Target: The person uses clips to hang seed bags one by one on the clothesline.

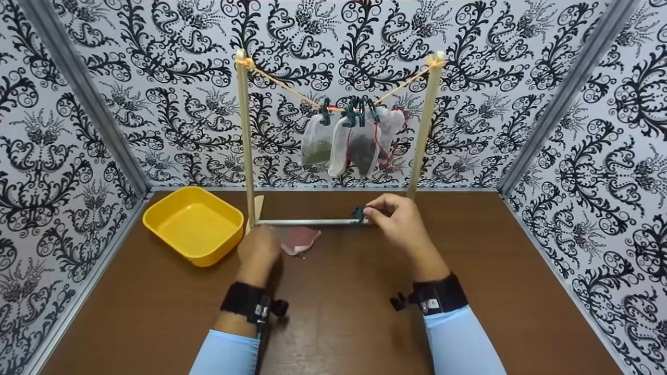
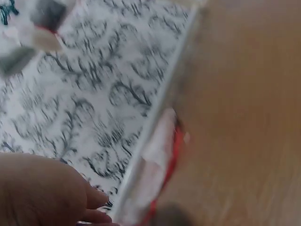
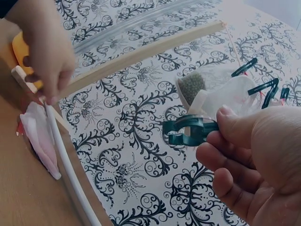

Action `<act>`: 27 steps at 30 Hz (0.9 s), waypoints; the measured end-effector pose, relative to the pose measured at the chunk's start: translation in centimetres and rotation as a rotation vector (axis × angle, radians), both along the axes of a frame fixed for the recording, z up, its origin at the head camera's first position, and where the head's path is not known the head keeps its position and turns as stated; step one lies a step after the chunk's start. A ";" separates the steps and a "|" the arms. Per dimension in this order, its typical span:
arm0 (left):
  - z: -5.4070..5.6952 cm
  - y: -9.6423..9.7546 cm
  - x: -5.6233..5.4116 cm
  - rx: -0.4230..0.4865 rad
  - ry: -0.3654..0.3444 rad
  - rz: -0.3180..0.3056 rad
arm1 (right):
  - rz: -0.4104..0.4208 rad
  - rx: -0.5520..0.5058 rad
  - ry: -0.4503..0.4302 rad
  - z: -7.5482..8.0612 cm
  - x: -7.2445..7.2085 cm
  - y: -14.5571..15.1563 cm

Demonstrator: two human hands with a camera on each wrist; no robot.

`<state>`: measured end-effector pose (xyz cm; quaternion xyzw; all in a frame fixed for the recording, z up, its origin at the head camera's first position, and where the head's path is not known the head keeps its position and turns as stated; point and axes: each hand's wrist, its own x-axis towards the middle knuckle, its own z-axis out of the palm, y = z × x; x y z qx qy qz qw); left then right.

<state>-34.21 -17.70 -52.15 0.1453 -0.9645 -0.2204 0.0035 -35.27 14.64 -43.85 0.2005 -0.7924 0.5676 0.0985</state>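
Note:
My right hand pinches a dark green clothespin between thumb and fingers, above the right part of a pale rod. In the right wrist view its jaws point left with nothing between them. My left hand, blurred, is low by the rod's left end. Its fingertips come together at the upper end of a pinkish-white mesh bag and seem to pinch it; the exact contact is blurred. This bag lies along the rod, and a red drawstring shows on it in the left wrist view.
Two wooden posts hold a sagging cord. Several mesh bags hang from it by green clothespins, some with dark or green contents. A yellow basin stands on the brown table at left. Patterned walls enclose the back and sides.

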 end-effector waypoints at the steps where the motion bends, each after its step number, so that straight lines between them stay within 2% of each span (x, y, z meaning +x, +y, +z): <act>1: -0.4 -0.2 -0.1 -0.001 -0.009 -0.005 | -0.003 -0.012 -0.012 0.0 0.0 0.0; 6: -1.7 0.0 -0.3 0.020 -0.018 -0.030 | -0.031 -0.027 -0.042 -0.1 0.0 0.2; 13: -1.7 1.2 -0.3 0.008 0.027 -0.035 | -0.038 -0.018 -0.034 0.1 -0.1 0.6; 20: -2.0 1.4 -0.4 0.008 -0.007 -0.007 | -0.024 -0.015 -0.024 -0.2 -0.3 0.9; 24: -1.8 1.5 -0.2 -0.006 0.014 0.000 | -0.023 0.003 0.006 -0.4 -0.5 1.1; 27: -0.9 1.2 0.0 0.007 0.042 0.018 | -0.022 0.000 0.005 -0.4 -0.6 1.1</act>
